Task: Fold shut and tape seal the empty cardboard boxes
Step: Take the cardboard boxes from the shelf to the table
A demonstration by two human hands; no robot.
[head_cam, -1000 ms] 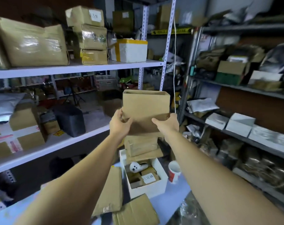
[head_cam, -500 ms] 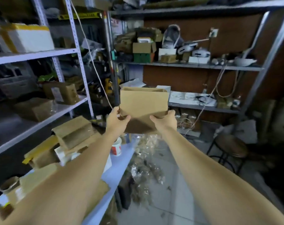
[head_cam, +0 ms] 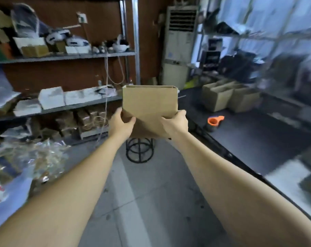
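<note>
A plain brown cardboard box [head_cam: 150, 102] is held up in front of me at arm's length, its broad side facing me. My left hand [head_cam: 120, 124] grips its lower left corner and my right hand [head_cam: 175, 123] grips its lower right corner. An orange tape dispenser [head_cam: 214, 122] stands on the black table [head_cam: 258, 139] to the right of the box. Several more brown cardboard boxes [head_cam: 229, 98] sit at the far end of that table. The box's top and far side are hidden.
A metal shelf unit [head_cam: 65, 56] with white packets and small cartons runs along the left. A round black stool frame [head_cam: 139, 151] stands on the grey floor below the box. Crinkled plastic bags [head_cam: 30, 157] lie at the lower left. A white standing air conditioner [head_cam: 179, 45] is behind.
The view has swung to the right, from the shelves and the light table to the black table. Both hands keep the same hold on the box throughout.
</note>
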